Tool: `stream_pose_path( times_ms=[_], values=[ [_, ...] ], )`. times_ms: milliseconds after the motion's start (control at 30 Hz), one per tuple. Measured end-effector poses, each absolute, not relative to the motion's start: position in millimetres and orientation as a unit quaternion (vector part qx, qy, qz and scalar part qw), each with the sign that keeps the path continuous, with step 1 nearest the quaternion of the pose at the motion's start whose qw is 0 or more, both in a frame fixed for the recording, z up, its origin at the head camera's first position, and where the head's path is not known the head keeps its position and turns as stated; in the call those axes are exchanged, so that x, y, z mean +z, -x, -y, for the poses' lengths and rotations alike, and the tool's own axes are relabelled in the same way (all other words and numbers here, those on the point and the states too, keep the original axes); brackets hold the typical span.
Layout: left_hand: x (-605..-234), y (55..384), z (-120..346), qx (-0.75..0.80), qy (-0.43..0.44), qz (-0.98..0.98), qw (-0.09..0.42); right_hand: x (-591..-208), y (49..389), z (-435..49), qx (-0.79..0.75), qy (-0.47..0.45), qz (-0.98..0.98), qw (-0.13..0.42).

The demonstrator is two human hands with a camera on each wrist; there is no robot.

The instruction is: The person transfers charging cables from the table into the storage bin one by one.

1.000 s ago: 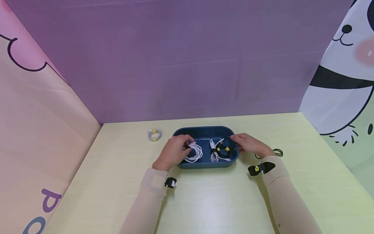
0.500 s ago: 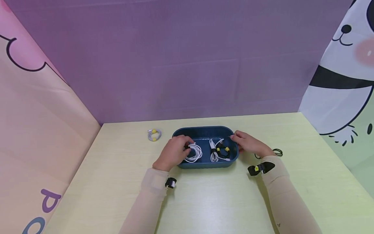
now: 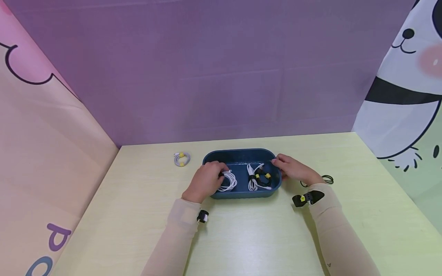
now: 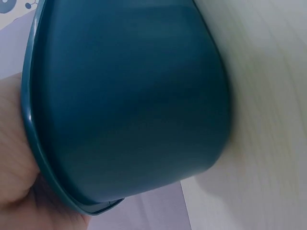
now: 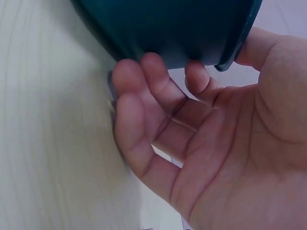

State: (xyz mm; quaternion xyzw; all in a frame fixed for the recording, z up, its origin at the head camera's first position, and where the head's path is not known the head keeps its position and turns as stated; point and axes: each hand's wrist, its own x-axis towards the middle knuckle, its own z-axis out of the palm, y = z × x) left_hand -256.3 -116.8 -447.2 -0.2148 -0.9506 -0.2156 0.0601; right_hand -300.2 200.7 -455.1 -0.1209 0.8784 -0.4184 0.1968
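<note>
Now the white coil [image 3: 234, 182] sits inside the blue box [image 3: 245, 194], toward nine o'clock; the left hand [image 3: 203, 181] appears to grasp its left edge between curled fingers and thumb. Over the last second that hand has edged toward three o'clock, hiding more of the loops, which I judge a small adjustment of the coil. The right hand [image 3: 293, 170] keeps its grip on the box rim at three o'clock, apparently steadying it. Toward four o'clock inside lie a white bundle [image 3: 252, 186] and a black cable [image 3: 264, 183] with yellow ties. On the table [image 3: 241, 234], a grey cable [image 3: 188, 158] rests at ten o'clock from the box. No brand is legible; the left wall sheet [image 3: 45, 161] shows a purple letter [image 3: 59, 229] like a P and a blue O [image 3: 48, 261].
</note>
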Motion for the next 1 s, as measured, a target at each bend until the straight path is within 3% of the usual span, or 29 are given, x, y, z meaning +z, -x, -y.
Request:
stream_pose_path(
  times_ms=[1000],
  values=[
    [-449.4, 254.4, 114.9, -0.181, 0.216, 0.959, 0.041, -455.8, 302.0, -199.5, -0.417, 0.122, -0.877, 0.205]
  ],
)
